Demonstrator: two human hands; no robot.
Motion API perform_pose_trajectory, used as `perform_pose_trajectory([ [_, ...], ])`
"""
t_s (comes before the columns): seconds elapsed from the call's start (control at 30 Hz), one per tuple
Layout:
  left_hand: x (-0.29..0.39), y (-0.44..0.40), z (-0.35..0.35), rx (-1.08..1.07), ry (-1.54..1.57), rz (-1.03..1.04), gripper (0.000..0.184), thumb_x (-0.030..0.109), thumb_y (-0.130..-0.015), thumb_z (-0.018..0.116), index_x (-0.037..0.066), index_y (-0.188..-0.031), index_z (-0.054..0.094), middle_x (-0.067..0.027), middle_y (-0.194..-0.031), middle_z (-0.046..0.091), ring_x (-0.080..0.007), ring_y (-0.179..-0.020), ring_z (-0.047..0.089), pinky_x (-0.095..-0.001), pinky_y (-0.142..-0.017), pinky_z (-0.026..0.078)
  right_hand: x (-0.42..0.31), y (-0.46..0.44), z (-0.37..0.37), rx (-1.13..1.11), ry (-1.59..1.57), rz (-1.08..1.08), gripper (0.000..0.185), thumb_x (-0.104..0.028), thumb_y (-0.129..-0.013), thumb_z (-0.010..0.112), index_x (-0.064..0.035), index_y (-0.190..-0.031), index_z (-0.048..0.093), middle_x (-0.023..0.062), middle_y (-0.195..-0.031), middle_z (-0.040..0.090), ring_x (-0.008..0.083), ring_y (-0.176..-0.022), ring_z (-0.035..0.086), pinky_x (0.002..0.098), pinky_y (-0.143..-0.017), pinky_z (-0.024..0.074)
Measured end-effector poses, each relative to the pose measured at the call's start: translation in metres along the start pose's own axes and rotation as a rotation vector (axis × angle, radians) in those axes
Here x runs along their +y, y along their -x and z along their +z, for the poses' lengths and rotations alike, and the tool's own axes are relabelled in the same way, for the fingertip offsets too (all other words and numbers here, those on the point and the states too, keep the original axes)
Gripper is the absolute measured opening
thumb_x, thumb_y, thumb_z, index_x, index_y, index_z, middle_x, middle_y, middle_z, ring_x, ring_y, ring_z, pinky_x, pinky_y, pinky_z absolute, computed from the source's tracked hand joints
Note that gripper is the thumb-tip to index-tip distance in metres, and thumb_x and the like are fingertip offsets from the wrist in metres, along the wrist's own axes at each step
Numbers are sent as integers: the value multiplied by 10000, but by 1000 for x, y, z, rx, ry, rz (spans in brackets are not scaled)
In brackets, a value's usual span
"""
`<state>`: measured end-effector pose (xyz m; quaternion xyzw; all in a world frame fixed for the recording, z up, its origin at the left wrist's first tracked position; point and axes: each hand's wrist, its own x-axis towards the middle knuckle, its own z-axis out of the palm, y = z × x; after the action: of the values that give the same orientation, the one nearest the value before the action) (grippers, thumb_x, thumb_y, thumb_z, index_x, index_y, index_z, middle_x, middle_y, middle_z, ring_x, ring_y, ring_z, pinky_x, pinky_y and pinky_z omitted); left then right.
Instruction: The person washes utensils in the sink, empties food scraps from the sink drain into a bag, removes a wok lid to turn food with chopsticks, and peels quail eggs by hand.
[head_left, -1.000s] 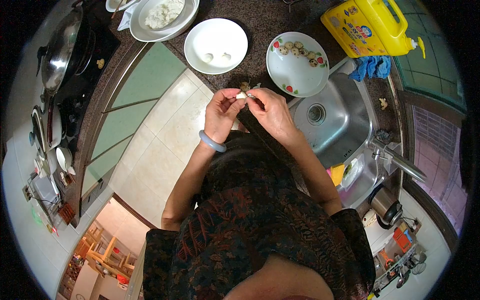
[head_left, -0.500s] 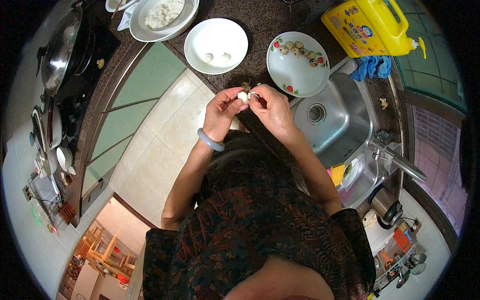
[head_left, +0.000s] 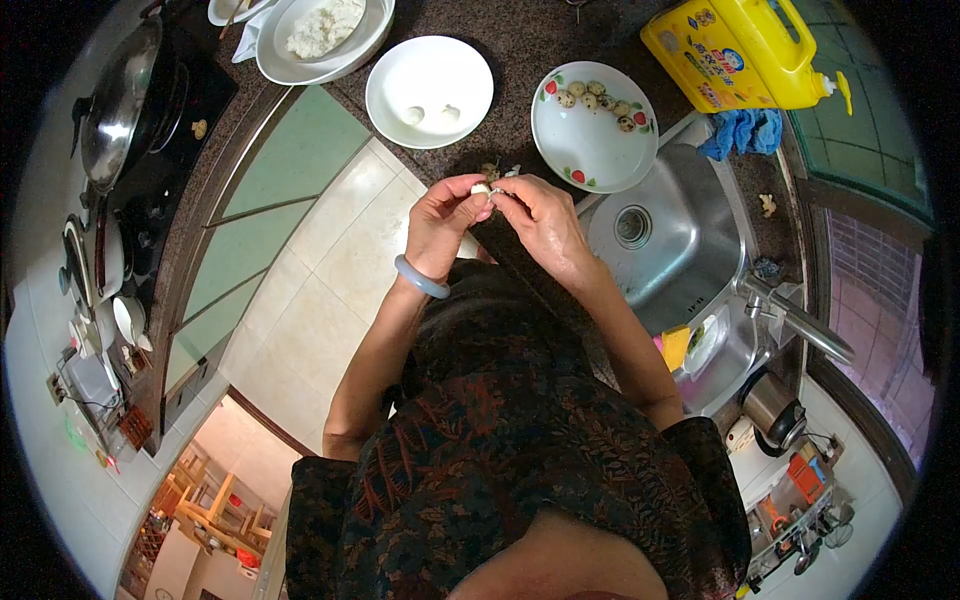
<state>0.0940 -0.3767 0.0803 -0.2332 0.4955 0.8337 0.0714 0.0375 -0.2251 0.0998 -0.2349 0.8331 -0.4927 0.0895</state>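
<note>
Between the thumb and fingers of my left hand [head_left: 440,222] is a small quail egg [head_left: 480,189], its white showing. My right hand [head_left: 540,218] pinches a bit of shell at the egg's right side. Both hands are just over the counter's front edge. Behind them a white bowl [head_left: 430,60] holds two peeled eggs [head_left: 412,115]. To the right, a bowl with a strawberry pattern [head_left: 590,150] holds several speckled quail eggs [head_left: 589,101]. Shell pieces [head_left: 492,170] lie on the counter right behind my fingertips.
A sink [head_left: 690,240] with a faucet [head_left: 800,325] is at the right. Behind it stand a yellow detergent jug [head_left: 725,60] and a blue cloth [head_left: 743,135]. At the back left, a large bowl [head_left: 275,60] holds something white and crumbly. A wok [head_left: 125,110] sits on the stove.
My right fingers have shifted slightly left and turned against the egg. In my left fingers the egg has turned a little. The bowls have not moved on the counter.
</note>
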Motion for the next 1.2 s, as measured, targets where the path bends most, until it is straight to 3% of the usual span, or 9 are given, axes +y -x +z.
perform_pose_trajectory([
  [0.37, 0, 3, 1, -23, -105, 15, 251, 55, -906, 595, -4, -1149, 595, -61, -989, 653, -120, -844, 616, -249, -784, 518, 4, 1, 4, 66, 140, -134, 158, -13, -753, 654, -5, -884, 566, 160, -803, 608, 341, -742, 613, 404, -649, 492],
  [0.6, -2, 3, 0, -42, -85, -57, 275, 101, -902, 613, 22, -1165, 596, -57, -962, 671, -103, -828, 636, -205, -649, 512, -1, 2, 2, 44, 37, 61, 104, -46, -806, 618, -24, -897, 571, 155, -810, 612, 308, -716, 626, 371, -640, 496],
  [0.67, -7, 1, -2, -60, -155, -37, 264, 84, -901, 606, 19, -1157, 598, -63, -983, 664, -111, -834, 630, -218, -744, 524, -5, 4, -2, 6, 43, 130, 94, -34, -826, 597, -32, -918, 577, 156, -827, 622, 287, -708, 624, 351, -635, 493],
  [0.73, 0, 8, -1, -90, 60, -104, 268, 98, -910, 600, 22, -1167, 592, -55, -960, 659, -119, -841, 633, -238, -770, 535, -7, 4, -3, 87, 130, 97, 146, -25, -839, 587, -29, -985, 586, 167, -833, 613, 329, -736, 611, 394, -681, 486],
  [0.9, 5, 24, -11, -49, 103, -62, 269, 118, -918, 594, 30, -1172, 589, -42, -956, 652, -113, -858, 633, -236, -799, 527, 13, 10, 4, 131, 242, -27, 231, -73, -860, 606, -12, -1081, 581, 197, -1083, 589, 356, -994, 570, 416, -843, 458],
  [0.97, 10, 36, -18, -22, 100, -50, 279, 127, -920, 595, 27, -1180, 584, -38, -961, 648, -110, -862, 631, -228, -798, 526, 28, 14, 18, 50, 609, -167, 285, -105, -859, 628, -2, -1120, 582, 204, -1142, 568, 375, -1046, 543, 432, -896, 439],
  [1.0, 12, 40, -25, -9, 89, -36, 282, 132, -921, 594, 23, -1181, 582, -39, -960, 647, -109, -863, 631, -227, -801, 526, 20, 17, 20, 47, 622, -125, 318, -124, -850, 646, 6, -1134, 586, 201, -1177, 557, 382, -1093, 517, 438, -941, 416],
  [1.13, 18, 55, -59, 7, 90, -39, 318, 145, -932, 581, 5, -1215, 550, -42, -1003, 622, -105, -892, 621, -231, -818, 528, -22, 17, 6, 116, 692, -144, 251, -100, -848, 646, 3, -1072, 603, 180, -1113, 577, 343, -1027, 550, 425, -868, 448],
  [1.2, 25, 61, -79, -4, 94, -37, 327, 140, -937, 571, -1, -1231, 536, -46, -1025, 612, -109, -906, 617, -232, -829, 524, -32, 24, 2, 179, 479, -134, 228, -84, -852, 636, -7, -1064, 602, 168, -1084, 580, 323, -1017, 553, 422, -822, 466],
])
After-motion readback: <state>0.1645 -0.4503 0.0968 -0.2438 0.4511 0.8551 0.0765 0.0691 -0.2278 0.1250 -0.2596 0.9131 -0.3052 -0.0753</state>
